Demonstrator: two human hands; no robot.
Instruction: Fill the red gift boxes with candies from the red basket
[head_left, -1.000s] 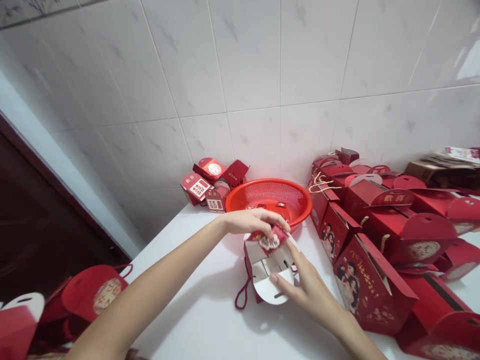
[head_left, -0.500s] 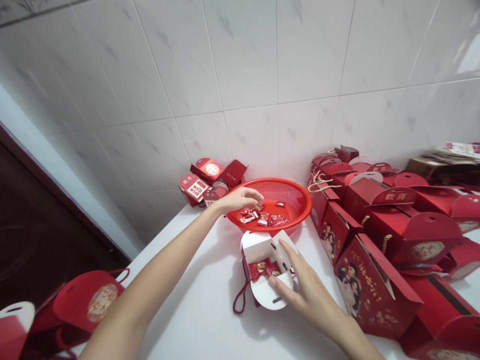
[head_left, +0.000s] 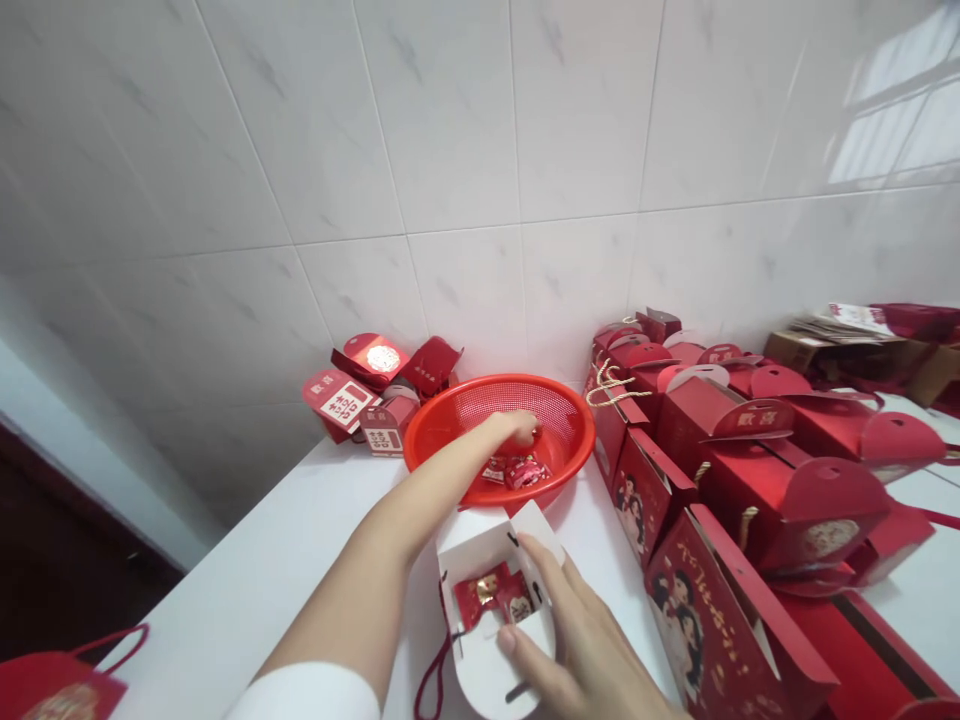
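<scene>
My left hand [head_left: 517, 428] reaches down inside a red plastic basket [head_left: 429, 420], its fingers curled in a pinch. A small dark red bit, seemingly a wrapped candy, shows at the fingertips. Several red wrapped candies [head_left: 525, 471] lie in the basket below that hand. Closer to me stands an open gift box [head_left: 504, 655] with white inner flaps and a dark red cord. Red and gold candy packets [head_left: 484, 592] lie in it. My right hand [head_left: 581, 640] grips the box from the right, thumb on the front flap and fingers along the right flap.
Rows of closed red gift boxes [head_left: 795, 480] crowd the right side of the white table [head_left: 315, 540]. Small red boxes [head_left: 345, 400] are heaped behind the basket's left side, by the tiled wall [head_left: 465, 290]. Another red box [head_left: 60, 685] sits at the lower left.
My left hand has gone from above the basket's left part down into it, further right, and its fingers have closed. My right hand stays on the box. The view has shifted.
</scene>
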